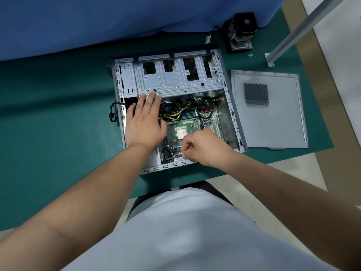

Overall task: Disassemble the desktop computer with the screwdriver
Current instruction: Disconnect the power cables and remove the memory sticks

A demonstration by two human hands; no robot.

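Opened desktop computer (175, 106) at frame centre on the green mat (58, 114). Left hand (145, 124), fingers straight and spread, presses the drive cage (175, 79) to steady the case. Right hand (203, 147) pinches a small pale item, possibly a screw (183, 152), over the motherboard (187, 132). Side panel (273, 110) lies aside, right. No screwdriver visible.

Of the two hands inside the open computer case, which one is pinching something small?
The right hand, curled over the near edge of the green motherboard, pinches a small pale object. The left hand lies flat, fingertips on the grey metal drive cage.
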